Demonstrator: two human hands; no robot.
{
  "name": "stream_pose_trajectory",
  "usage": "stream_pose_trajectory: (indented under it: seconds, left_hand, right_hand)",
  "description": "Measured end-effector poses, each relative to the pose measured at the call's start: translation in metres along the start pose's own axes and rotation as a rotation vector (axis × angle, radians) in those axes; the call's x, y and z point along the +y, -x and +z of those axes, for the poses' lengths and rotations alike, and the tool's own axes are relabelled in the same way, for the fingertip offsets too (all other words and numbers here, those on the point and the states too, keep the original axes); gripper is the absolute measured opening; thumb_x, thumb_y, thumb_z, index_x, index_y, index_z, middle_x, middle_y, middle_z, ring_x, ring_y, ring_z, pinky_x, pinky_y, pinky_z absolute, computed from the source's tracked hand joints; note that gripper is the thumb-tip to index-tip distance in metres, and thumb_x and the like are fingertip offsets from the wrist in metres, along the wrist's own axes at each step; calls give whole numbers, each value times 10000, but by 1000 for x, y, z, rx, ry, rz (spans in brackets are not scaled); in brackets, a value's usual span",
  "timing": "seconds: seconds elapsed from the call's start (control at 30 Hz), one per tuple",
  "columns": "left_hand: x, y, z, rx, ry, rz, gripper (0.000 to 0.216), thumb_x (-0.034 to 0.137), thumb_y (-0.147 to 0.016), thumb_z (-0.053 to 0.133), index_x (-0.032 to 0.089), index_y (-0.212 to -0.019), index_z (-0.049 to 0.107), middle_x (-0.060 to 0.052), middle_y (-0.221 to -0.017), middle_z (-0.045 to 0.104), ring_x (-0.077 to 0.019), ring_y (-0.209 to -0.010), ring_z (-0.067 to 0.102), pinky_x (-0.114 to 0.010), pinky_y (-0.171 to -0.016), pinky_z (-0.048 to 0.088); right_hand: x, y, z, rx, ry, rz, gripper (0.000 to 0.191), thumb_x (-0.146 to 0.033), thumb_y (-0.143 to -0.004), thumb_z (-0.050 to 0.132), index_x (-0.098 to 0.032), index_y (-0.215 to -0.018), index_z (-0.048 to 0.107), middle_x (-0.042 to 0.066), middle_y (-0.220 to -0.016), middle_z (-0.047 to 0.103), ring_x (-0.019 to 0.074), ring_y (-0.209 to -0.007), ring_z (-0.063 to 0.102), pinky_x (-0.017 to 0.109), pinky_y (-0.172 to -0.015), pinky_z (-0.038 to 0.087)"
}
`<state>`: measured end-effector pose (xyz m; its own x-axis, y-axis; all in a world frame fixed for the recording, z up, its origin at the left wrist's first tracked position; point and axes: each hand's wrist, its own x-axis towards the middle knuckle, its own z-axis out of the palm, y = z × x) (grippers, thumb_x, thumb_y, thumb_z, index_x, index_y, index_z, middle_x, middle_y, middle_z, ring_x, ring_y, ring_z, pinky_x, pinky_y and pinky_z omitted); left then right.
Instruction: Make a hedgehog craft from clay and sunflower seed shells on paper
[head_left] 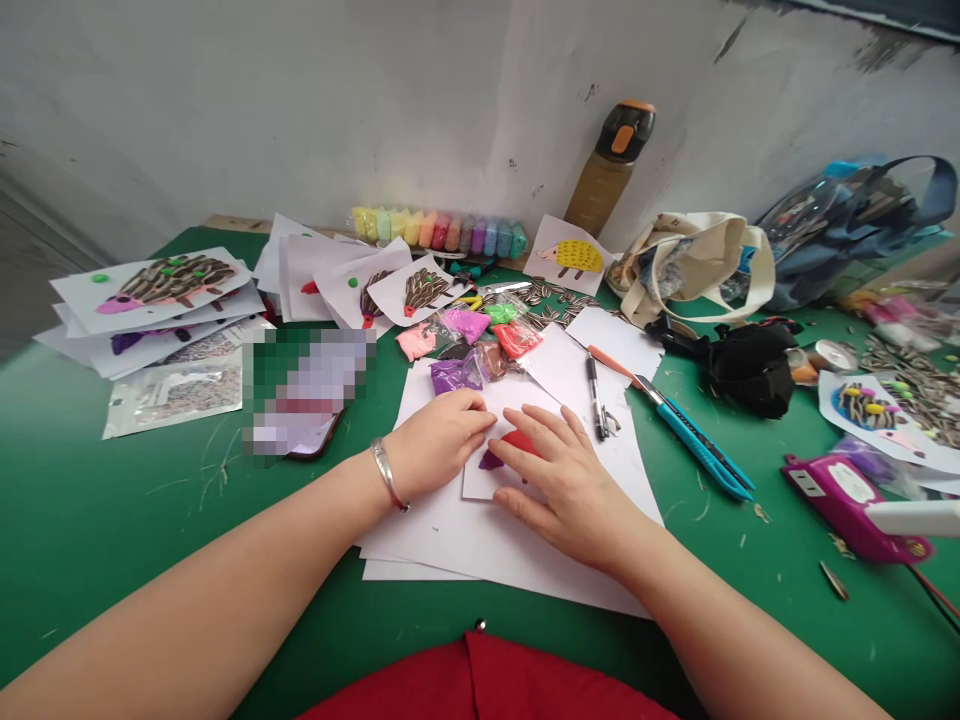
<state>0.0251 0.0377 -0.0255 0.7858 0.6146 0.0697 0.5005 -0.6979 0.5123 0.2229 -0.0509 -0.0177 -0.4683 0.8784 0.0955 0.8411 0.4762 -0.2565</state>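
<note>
- Red, clay-like shape (pixel 517 439) lies on a small white card (pixel 475 486), mostly hidden beneath the right hand; a purple piece (pixel 490 460) shows at its left end.
- Right hand (pixel 564 482): its grip is spread, fingers fanned over the red shape; whether they touch it I cannot tell.
- Left hand (pixel 435 442), with a silvery bracelet (pixel 382 468) at the wrist: its grip is curled at the card's upper left side; whether it pinches anything I cannot tell.
- White paper sheets (pixel 420 540) lie under the card on the green desk (pixel 225 560).
- Just beyond the left hand sits a purple clay packet (pixel 454 374), with a red packet (pixel 519 340) near it.
- To the right of the hands lie a black pen (pixel 595 398) and a teal tool (pixel 694 440).
- At the far left, seed-covered hedgehog pictures (pixel 165 282) are stacked.
- Against the wall stands a bottle (pixel 600 185).
</note>
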Motion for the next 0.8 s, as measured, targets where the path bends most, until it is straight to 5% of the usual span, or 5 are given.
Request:
stream_pose_trajectory:
  seconds: [0.43,0.6,0.8]
  left_hand:
    - [-1,0,2,24,3,10,248,132,-943,446,175,-977,688,-70,-972,602,-192,-916,555,-324,-853,472]
    - [0,-1,1,-3,7,-6,262,132,-953,450,159,-1040,696,-79,-982,596,-200,-932,554,-331,-865,465]
    - [1,-1,0,-7,-10,-8,240,130,-952,466,148,-1020,696,-81,-993,599,-200,-942,552,-328,-877,462]
  right_hand:
    - [3,5,-8,1,-21,-65,319,-426,-950,528,-307,-1211,668,72,-1510,446,358,-1415,316,679,-1135,206]
    - [3,6,-11,-94,-3,-87,294,-422,-962,505,-310,-1179,669,60,-1409,541,365,-1408,332,700,-1137,161]
    - [9,8,-15,-97,-19,-87,294,-451,-951,520,-338,-1185,659,48,-1506,449,349,-1434,304,679,-1146,170]
